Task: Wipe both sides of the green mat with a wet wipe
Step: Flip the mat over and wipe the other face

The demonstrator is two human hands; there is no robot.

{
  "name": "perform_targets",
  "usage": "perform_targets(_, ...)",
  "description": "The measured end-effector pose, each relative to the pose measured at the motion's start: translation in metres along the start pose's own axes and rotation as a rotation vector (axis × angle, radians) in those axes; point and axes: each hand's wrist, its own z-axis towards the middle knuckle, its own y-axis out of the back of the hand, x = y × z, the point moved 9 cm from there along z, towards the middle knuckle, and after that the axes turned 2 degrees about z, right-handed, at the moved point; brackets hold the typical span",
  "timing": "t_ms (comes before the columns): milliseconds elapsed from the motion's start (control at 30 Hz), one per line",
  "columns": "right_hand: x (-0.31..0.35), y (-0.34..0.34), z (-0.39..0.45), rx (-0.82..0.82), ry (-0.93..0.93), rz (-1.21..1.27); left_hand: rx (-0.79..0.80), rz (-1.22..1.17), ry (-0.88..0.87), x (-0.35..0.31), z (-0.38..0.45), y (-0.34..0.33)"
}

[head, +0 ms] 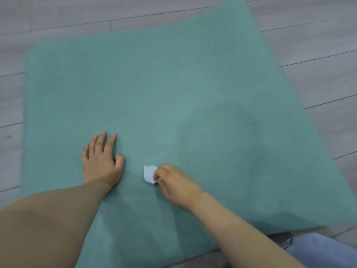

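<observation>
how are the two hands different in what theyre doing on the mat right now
The left hand lies flat with its fingers spread and straight, holding nothing; the right hand has its fingers curled, pinching a small folded white wet wipe. The left hand sits farther to the left and reaches a little farther forward; the right hand is nearer the person, with the wipe between the two hands. Both rest on the green mat, which lies on a grey plank floor.

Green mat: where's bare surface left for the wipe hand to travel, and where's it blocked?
Most of the green mat is bare: the whole stretch beyond both hands to the far edge, and the right part beside the right hand. It's crowded only near the front: the left hand lies flat there, with the wet wipe in the narrow gap between the hands.
</observation>
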Motion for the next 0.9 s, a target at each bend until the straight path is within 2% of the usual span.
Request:
perform_targets(67, -0.032, 0.030, -0.008, -0.040, 0.022, -0.047, -0.002, -0.003, -0.005, 0.000, 0.000, 0.000)
perform_targets(100, -0.069, 0.059, -0.011, -0.161, -0.061, -0.026, -0.002, -0.005, -0.004, 0.000, 0.000, -0.001)
perform_targets(133, -0.110, 0.096, -0.021, -0.336, -0.208, -0.007, -0.002, -0.004, -0.003, 0.000, 0.000, -0.001)
perform_targets(200, -0.189, 0.165, -0.067, -0.652, -0.659, -0.007, -0.004, -0.003, 0.002, 0.001, 0.000, -0.002)
perform_targets(233, -0.208, 0.177, -0.086, -0.726, -0.830, -0.008, -0.006, -0.003, 0.000, 0.001, 0.000, -0.001)
perform_targets(267, -0.213, 0.177, -0.093, -0.718, -0.909, -0.011, -0.004, -0.006, -0.003, 0.000, 0.000, -0.001)
perform_targets(300, -0.203, 0.166, -0.083, -0.651, -0.888, -0.023, -0.007, -0.011, -0.005, 0.000, -0.001, -0.001)
perform_targets(367, -0.145, 0.122, -0.048, -0.453, -0.641, -0.011, -0.020, -0.017, -0.005, 0.000, 0.000, 0.001)
perform_targets(467, -0.043, 0.027, -0.032, -0.144, -0.267, 0.140, -0.018, -0.013, -0.008, 0.000, 0.000, -0.001)
perform_targets(533, -0.001, -0.014, -0.042, 0.021, -0.123, 0.133, -0.022, -0.012, -0.010, 0.001, 0.000, -0.001)
perform_targets(567, 0.003, -0.021, -0.043, 0.074, -0.091, 0.093, -0.023, -0.014, -0.010, 0.001, 0.000, -0.001)
perform_targets(633, -0.023, -0.003, -0.036, 0.068, -0.109, 0.037, -0.022, -0.019, -0.012, 0.001, -0.001, -0.001)
perform_targets(700, -0.076, 0.045, -0.032, -0.059, -0.229, 0.005, -0.027, -0.020, -0.014, 0.000, -0.001, -0.001)
perform_targets(733, -0.113, 0.083, -0.038, -0.192, -0.362, -0.013, -0.027, -0.020, -0.016, 0.000, -0.001, -0.001)
perform_targets(800, -0.187, 0.159, -0.085, -0.553, -0.751, -0.012, -0.024, -0.019, -0.016, 0.000, -0.001, -0.001)
perform_targets(833, -0.209, 0.181, -0.110, -0.684, -0.907, -0.018, -0.023, -0.016, -0.016, 0.001, 0.000, -0.001)
perform_targets(867, -0.220, 0.182, -0.123, -0.723, -0.991, 0.017, -0.023, -0.011, -0.017, 0.001, 0.000, -0.002)
perform_targets(900, -0.215, 0.173, -0.121, -0.697, -0.993, 0.055, -0.021, -0.010, -0.019, 0.001, 0.000, -0.002)
